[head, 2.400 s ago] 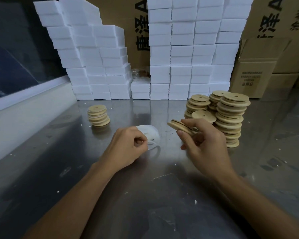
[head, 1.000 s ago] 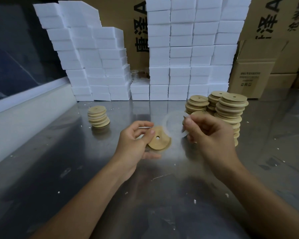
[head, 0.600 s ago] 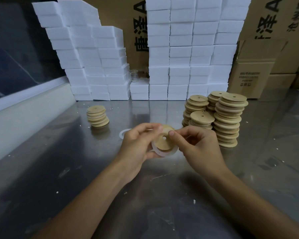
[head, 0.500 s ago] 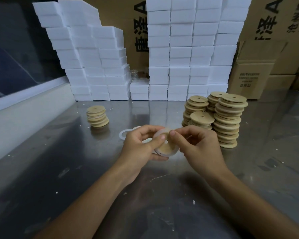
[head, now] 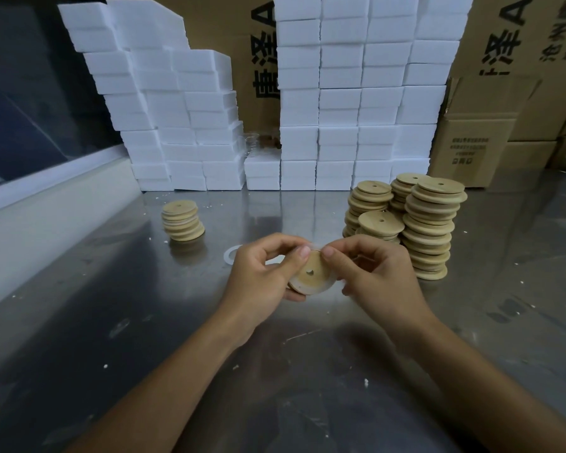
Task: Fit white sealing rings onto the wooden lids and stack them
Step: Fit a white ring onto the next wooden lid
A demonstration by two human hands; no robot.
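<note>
Both thumbs meet at the top rim of a round, pale wooden lid with a small centre hole [head: 311,276], held on edge above the steel table [head: 144,322], about midway between its left and right edges. The left hand [head: 262,276] curls its fingers round the lid from the left and below; the right hand [head: 378,276] pinches the upper rim, where a thin white sealing ring [head: 307,247] shows as a pale sliver (how much of it is seated cannot be told).

The step in hand looks like working that ring around the lid's edge. Next, I judge, the thumbs must walk the ring round the rim until it sits evenly, then carry the lid to the short stack of ringed wooden lids [head: 182,220] toward the table's far left. Spare white rings [head: 231,255] lie on the steel just behind the left hand. Taller stacks of bare wooden lids [head: 428,223] stand to the right, with white foam blocks [head: 340,93] and cardboard cartons [head: 477,132] along the far edge.
</note>
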